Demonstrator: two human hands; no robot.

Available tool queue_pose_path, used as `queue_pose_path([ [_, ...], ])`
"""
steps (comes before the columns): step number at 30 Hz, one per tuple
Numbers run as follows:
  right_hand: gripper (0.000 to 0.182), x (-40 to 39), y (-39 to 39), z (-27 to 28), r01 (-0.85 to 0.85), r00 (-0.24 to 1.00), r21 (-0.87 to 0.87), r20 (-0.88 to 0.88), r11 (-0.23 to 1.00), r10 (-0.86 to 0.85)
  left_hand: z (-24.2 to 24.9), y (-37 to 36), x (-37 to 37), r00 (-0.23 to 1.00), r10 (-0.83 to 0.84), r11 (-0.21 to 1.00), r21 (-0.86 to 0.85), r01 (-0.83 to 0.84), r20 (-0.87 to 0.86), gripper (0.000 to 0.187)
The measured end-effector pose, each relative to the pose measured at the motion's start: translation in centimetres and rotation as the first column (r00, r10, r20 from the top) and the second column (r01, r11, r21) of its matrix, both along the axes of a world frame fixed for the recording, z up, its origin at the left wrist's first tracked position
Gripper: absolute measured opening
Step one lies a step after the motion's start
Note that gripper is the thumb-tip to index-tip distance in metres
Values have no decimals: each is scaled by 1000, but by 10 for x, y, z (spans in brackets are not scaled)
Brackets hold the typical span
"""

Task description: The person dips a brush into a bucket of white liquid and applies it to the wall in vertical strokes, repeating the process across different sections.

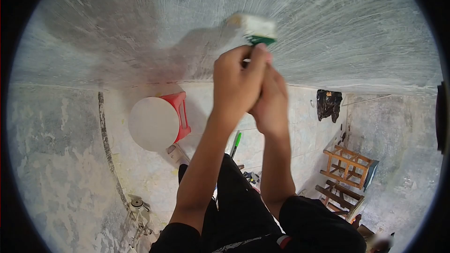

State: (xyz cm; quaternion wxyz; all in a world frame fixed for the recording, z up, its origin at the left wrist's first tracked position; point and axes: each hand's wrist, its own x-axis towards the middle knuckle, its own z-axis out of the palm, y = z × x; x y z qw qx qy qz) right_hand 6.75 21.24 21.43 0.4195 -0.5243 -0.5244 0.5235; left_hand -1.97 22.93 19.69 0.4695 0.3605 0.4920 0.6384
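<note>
Both my hands are raised together in front of the wall (318, 33), closed around the handle of a wide paintbrush (260, 27). Its pale, whitish head is blurred by motion, and a green band shows just below it. My left hand (236, 79) wraps the handle from the left, thumb pointing up along it. Pressed close against it, my right hand (273, 98) grips from the right. The fingers hide most of the handle. The brush head overlaps the grey wall, which carries fan-shaped white streaks around it.
Below left, a round white surface (153, 124) covers part of a red plastic stool (182, 117). A green-and-black stick-like tool (236, 144) lies on the floor. Wooden stools (348, 166) stand at right, near a black plastic bag (329, 105). A standing fan (137, 203) is at lower left.
</note>
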Motion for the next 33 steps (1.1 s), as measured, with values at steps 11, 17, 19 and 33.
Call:
queue_pose_path([
  [11, 34, 17, 21, -108, 29, 998, 169, -68, 985, -18, -56, 13, 27, 984, 103, 995, 24, -100, -143, 35],
  [17, 34, 14, 22, -273, 9, 995, 123, -98, 992, 3, -198, 10, 24, 953, 78, 979, -159, -129, -294, 40],
  [19, 35, 12, 26, -325, 7, 992, 83, -126, 996, 3, -237, 8, 21, 957, 86, 968, -206, -147, -277, 41],
  [33, 41, 23, 7, -512, -88, 971, -138, -234, 986, 54, -477, 2, 19, 994, 20, 994, -108, -32, -107, 39],
])
